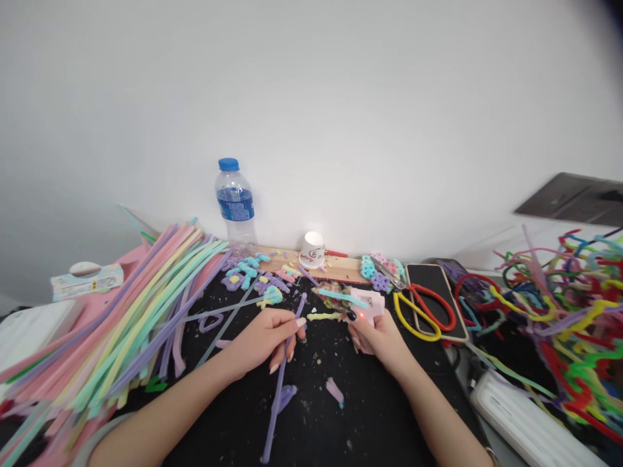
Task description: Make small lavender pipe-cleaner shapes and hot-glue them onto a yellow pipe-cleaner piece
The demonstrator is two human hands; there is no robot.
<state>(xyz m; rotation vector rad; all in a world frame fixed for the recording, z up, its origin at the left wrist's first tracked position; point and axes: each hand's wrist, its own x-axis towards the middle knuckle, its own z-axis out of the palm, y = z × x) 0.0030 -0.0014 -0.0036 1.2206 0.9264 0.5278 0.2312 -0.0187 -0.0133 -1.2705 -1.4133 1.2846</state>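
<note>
Pinched between the thumb and fingers of my left hand (275, 334) is a long purple pipe cleaner (280, 395), slanting from the mat's middle toward its near edge. My right hand (374, 334) is wrapped round a pale pink hot glue gun (374, 301) with a small red light. Its front end points left and is covered in multicoloured fuzz. A light blue strip (343, 298) lies across the gun, and a pale yellow piece (324, 316) sits just below its tip. A purple loop (287, 397) rests on the black mat (374, 415) beside the held pipe cleaner.
Bundled pastel pipe cleaners (160, 311) lie left; tangled bright ones (569, 318) lie right. Along the wall stand a water bottle (236, 204) and a paper cup (312, 251). Finished flowers (243, 272), scissors (423, 311), a phone (433, 292) and a white power strip (530, 421) surround the mat.
</note>
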